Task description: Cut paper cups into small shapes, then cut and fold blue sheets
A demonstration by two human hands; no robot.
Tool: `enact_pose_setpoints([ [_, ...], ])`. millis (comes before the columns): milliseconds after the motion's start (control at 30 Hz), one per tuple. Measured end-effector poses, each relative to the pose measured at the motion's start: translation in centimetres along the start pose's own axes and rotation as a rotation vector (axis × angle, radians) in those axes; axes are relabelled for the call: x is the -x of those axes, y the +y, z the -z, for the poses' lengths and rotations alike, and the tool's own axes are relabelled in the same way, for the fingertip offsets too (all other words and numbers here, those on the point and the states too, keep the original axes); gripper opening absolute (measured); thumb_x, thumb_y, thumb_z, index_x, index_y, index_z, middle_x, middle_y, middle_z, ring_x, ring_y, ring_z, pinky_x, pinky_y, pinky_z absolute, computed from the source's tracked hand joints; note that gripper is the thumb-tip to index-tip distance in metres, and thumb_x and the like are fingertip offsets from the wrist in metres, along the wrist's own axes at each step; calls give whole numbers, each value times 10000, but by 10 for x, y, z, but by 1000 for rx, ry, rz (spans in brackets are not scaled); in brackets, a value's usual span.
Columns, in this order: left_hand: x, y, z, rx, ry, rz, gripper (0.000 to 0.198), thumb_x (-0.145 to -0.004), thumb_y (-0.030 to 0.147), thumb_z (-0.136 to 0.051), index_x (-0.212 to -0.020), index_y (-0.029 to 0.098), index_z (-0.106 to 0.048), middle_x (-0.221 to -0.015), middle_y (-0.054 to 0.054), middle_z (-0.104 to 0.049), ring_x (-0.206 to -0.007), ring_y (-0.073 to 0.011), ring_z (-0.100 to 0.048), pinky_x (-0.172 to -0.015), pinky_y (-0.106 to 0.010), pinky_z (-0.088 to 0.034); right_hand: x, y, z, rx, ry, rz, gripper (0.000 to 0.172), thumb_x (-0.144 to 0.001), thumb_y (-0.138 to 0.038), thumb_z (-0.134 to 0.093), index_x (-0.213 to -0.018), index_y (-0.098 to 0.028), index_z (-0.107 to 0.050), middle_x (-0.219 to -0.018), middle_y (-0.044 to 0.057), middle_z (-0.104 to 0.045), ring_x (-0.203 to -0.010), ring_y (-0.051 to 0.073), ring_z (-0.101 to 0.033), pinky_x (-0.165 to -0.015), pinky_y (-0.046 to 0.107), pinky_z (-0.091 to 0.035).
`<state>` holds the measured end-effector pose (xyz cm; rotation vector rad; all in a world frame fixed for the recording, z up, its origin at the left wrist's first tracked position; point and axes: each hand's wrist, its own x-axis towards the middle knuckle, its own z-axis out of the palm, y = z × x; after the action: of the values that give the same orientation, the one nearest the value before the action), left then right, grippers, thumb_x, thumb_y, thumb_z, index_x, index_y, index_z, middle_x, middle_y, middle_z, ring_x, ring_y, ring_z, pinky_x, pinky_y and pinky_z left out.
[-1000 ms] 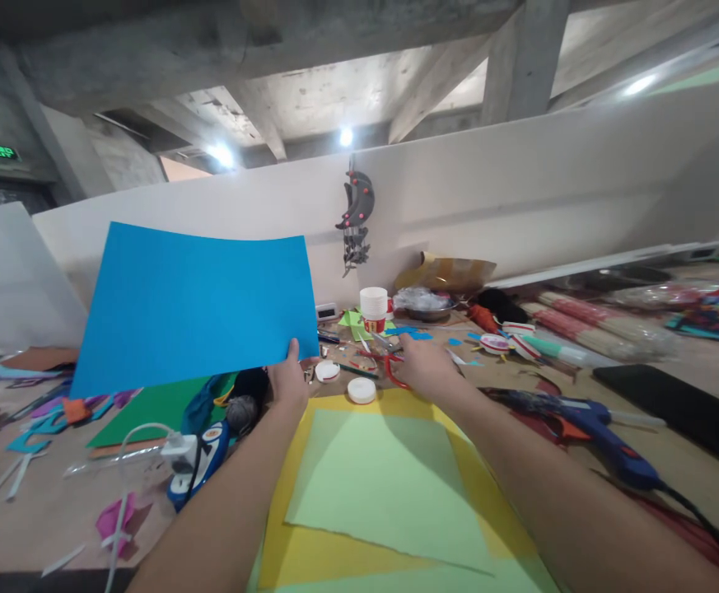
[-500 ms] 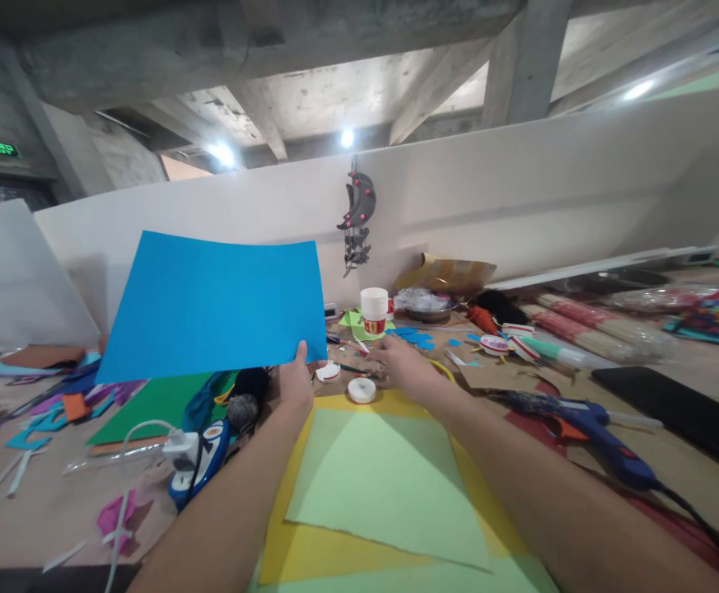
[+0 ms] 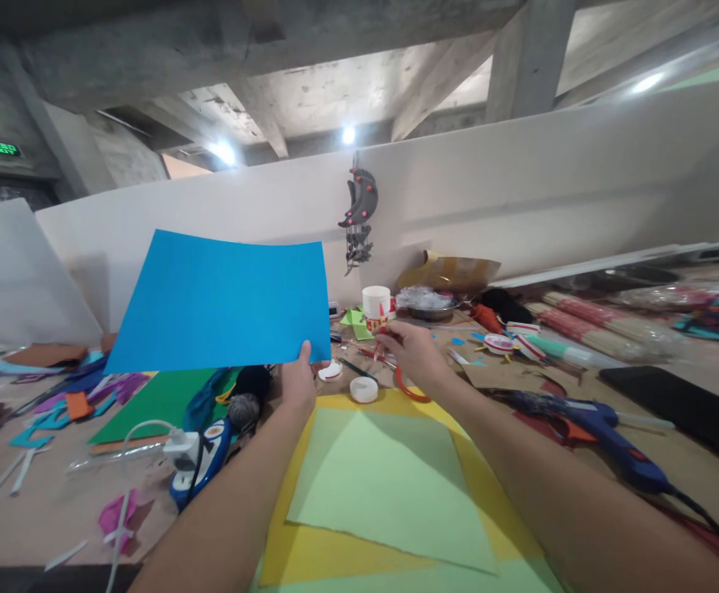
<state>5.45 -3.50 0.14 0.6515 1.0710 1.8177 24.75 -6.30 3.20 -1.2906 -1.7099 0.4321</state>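
My left hand [image 3: 299, 380] grips a large blue sheet of paper [image 3: 223, 305] at its lower right corner, thumb on the near face; the sheet is held up above the table. My right hand [image 3: 413, 350] is closed in a pinch in front of a stack of paper cups [image 3: 376, 306]. Something small and red shows near its fingertips, too small to name. Below that hand lies an orange-red loop [image 3: 409, 387], partly covered. A white roll of tape [image 3: 364, 389] sits between the hands. Nearer me, a pale green sheet [image 3: 384, 478] lies on a yellow sheet [image 3: 297, 560].
At right lie a blue hot glue gun [image 3: 599, 428] and a black flat object [image 3: 674, 412]. A power strip [image 3: 202, 465] with a white plug and cable stands at left, beside green sheets [image 3: 155, 403] and paper scraps. A grey moon-shaped hanging [image 3: 359, 206] is on the white partition.
My right hand has lifted slightly and drawn its fingers into a pinch, uncovering the orange-red loop. The blue sheet has shifted slightly right, still in my left hand.
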Motion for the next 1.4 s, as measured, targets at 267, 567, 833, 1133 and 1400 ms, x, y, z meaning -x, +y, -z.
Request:
enact_pose_setpoints([
  [267,-5,-3,0,27,21,-47,359,-776,199,-703,-1118,182,-598,-934,-19,-673,-441,-71,-579,-446,-220,-502,32,-42,37,-1019,-1006,-106,495,-594,-503,-821,-883,-157,-616,-621,4,-653,-465,122,-608,-452,203,-478],
  [567,-1,17,-7,167,-51,8,320,-764,79,-679,-1063,172,-615,-858,-6,-682,-446,-78,-575,-451,-218,-524,40,-53,19,-535,-1251,-88,326,-755,-386,-698,-971,-144,-681,-851,56,-689,-676,148,-666,-550,228,-538],
  [833,-2,17,-7,206,-97,52,342,-728,63,-715,-1039,172,-622,-863,-11,-691,-512,-99,-603,-446,-227,-533,12,-16,40,797,-418,-212,231,-844,-293,-572,-962,-132,-690,-980,184,-696,-898,283,-669,-692,313,-468],
  [1133,-1,14,-7,161,-121,46,370,-724,79,-731,-1063,185,-626,-840,-21,-689,-524,-112,-608,-453,-233,-530,14,4,13,877,-506,-332,384,-861,-171,-523,-1222,-42,-544,-1087,255,-668,-1040,314,-652,-798,353,-466],
  [1400,0,24,-8,178,-150,5,395,-705,63,-739,-1065,182,-627,-843,-10,-698,-527,-109,-607,-447,-224,-500,9,15,13,565,-278,-370,547,-777,-291,-637,-1245,-72,-458,-976,204,-688,-881,301,-666,-675,328,-467],
])
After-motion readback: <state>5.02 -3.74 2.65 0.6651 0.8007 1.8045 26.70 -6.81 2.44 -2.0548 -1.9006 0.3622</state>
